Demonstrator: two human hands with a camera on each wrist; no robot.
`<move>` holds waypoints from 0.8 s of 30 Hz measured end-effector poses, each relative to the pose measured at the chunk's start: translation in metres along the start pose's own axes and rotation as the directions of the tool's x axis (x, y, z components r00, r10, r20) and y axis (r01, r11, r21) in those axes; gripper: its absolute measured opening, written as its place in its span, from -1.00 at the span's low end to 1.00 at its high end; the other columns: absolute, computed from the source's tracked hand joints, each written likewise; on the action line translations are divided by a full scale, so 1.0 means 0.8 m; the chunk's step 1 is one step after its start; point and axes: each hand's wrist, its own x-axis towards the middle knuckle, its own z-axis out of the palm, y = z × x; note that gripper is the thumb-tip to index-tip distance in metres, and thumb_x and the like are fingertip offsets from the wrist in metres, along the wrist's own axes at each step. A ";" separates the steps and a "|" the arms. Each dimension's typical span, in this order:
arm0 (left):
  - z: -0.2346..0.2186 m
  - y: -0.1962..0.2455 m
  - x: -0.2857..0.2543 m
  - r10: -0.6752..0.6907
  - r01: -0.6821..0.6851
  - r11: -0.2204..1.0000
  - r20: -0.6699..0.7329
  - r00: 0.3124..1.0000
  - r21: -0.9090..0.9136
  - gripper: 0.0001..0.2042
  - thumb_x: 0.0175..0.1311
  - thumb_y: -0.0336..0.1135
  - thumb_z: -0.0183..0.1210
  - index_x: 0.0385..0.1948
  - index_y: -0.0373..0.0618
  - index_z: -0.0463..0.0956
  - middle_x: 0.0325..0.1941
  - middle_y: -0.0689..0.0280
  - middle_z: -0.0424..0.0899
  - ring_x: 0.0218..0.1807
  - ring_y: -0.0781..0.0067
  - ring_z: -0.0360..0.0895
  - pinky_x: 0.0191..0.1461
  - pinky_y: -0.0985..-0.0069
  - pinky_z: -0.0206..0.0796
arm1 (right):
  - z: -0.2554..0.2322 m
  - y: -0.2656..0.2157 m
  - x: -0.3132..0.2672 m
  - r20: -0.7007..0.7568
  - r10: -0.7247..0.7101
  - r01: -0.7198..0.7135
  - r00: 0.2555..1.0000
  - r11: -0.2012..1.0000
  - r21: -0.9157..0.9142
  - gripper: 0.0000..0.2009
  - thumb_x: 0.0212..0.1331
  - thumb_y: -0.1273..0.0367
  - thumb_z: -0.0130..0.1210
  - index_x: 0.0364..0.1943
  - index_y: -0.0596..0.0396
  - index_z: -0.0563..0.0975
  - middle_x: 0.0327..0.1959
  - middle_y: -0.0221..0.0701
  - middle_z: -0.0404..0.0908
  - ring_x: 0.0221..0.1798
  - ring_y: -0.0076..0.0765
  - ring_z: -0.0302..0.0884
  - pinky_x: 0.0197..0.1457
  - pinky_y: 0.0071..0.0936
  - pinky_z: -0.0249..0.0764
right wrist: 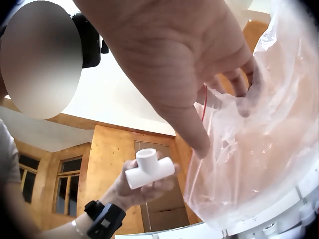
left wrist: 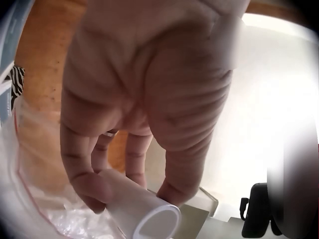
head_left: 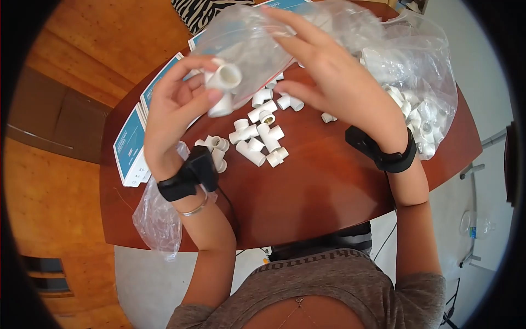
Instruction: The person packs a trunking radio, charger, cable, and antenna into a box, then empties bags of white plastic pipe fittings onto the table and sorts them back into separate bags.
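Note:
My left hand [head_left: 170,112] holds a white plastic pipe tee [head_left: 220,104] between thumb and fingertips, raised above the table. In the right wrist view the tee [right wrist: 149,173] shows its short branch pointing up. A clear zip bag [head_left: 249,46] with a red seal line is lifted right beside the tee. At the bag's mouth my right hand [head_left: 342,68] spreads its thumb and fingers wide. In the right wrist view the thumb [right wrist: 197,139] touches the film near the red line, and the other fingers are partly behind the film.
Several loose white tees [head_left: 255,134] lie on the brown table [head_left: 312,186]. A large clear bag of fittings [head_left: 424,118] stands at the right. Blue-and-white boxes [head_left: 130,142] line the left edge, near a crumpled plastic bag [head_left: 159,219].

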 end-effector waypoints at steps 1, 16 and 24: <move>0.005 0.000 0.005 -0.058 0.062 0.995 -0.052 0.997 0.081 -0.72 0.11 -0.53 0.26 -0.13 -0.26 0.46 -0.33 0.34 0.61 -0.30 0.64 0.54 -0.24 0.69 0.38 | 0.006 -0.003 -0.001 -0.029 -0.047 0.049 0.998 0.996 0.080 -0.46 -0.11 0.46 0.28 0.04 0.35 0.39 0.30 -0.11 0.22 0.24 0.02 0.31 0.26 -0.23 0.32; 0.020 -0.064 0.028 -0.161 0.131 0.856 0.018 0.987 0.500 -0.44 0.14 -0.08 0.27 0.07 -0.32 0.41 0.02 0.08 0.49 -0.17 0.33 0.55 -0.09 0.44 0.42 | -0.023 -0.017 0.013 0.128 0.368 -0.346 0.921 0.623 0.701 -0.31 0.14 0.37 0.20 0.33 0.25 0.12 0.36 -0.12 0.12 0.08 -0.40 0.34 -0.02 -0.56 0.46; 0.027 0.013 0.002 -0.053 0.072 0.725 -0.049 0.997 0.685 -0.23 -0.05 -0.04 0.39 0.21 -0.22 0.29 0.16 -0.06 0.43 0.09 0.17 0.45 0.08 0.40 0.34 | -0.046 -0.019 0.016 -0.061 0.218 -0.175 0.974 0.897 0.407 -0.35 0.08 0.40 0.24 0.27 0.26 0.24 0.28 -0.11 0.27 -0.17 -0.43 0.47 -0.29 -0.62 0.50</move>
